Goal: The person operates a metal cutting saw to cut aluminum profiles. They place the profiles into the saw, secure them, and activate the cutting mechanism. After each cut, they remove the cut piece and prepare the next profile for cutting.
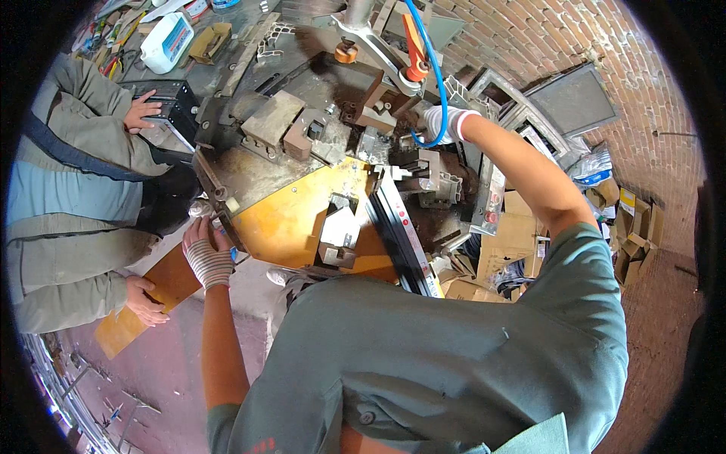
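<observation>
My left hand [209, 257], in a striped glove, is at the table's left edge beside a yellow-orange board [276, 216]. Its fingers stretch out toward a metal bar [209, 175], apart from one another; I cannot make out anything held. Across the table my right hand [448, 123], also gloved, reaches in among metal fixtures behind a blue hose [441, 83]. Its fingertips are hidden there. Close to it stand a brown metal block [378, 106] and a grey clamp fixture [429, 170]. A long black profile [399, 234] slants from the fixtures toward my body.
At the left a co-worker rests one hand [142, 112] on a black box [172, 106] and another [146, 303] on an orange board [125, 325]. A machine arm [378, 53] overhangs the table. Cardboard boxes [510, 238] lie right; a white jug [167, 42] stands far left.
</observation>
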The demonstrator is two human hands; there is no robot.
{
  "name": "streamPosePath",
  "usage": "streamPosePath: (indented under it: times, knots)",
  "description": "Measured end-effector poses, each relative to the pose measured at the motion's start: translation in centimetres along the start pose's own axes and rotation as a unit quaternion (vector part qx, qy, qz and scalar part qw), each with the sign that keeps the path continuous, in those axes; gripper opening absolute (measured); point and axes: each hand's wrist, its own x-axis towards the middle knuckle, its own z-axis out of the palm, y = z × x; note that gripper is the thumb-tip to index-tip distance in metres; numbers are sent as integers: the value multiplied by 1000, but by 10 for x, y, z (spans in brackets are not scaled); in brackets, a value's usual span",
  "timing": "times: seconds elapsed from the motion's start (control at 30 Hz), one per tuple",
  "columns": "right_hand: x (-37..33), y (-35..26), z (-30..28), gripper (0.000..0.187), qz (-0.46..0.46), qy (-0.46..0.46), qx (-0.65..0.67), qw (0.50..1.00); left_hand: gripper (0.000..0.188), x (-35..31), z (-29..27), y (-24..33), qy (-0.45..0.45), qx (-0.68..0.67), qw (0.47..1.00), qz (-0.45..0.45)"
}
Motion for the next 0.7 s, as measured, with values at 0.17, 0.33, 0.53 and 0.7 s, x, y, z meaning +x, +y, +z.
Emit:
streamPosePath:
  times: [0.17,0.33,0.53,0.7]
  knots:
    - [25,-4,-12,31,-67,-28,-129,989,42,0,1,-1,18,-7,1000,9]
    - [11,-7,-11,33,14,45,-65,997,42,-2,2,-4,9,-2,1000,5]
    - [-7,0,9,23,47,52,24,997,43,-1,2,-4,4,-3,1000,6]
    - [-9,15,48,32,29,122,112,986,44,-1,1,-4,8,-3,1000,10]
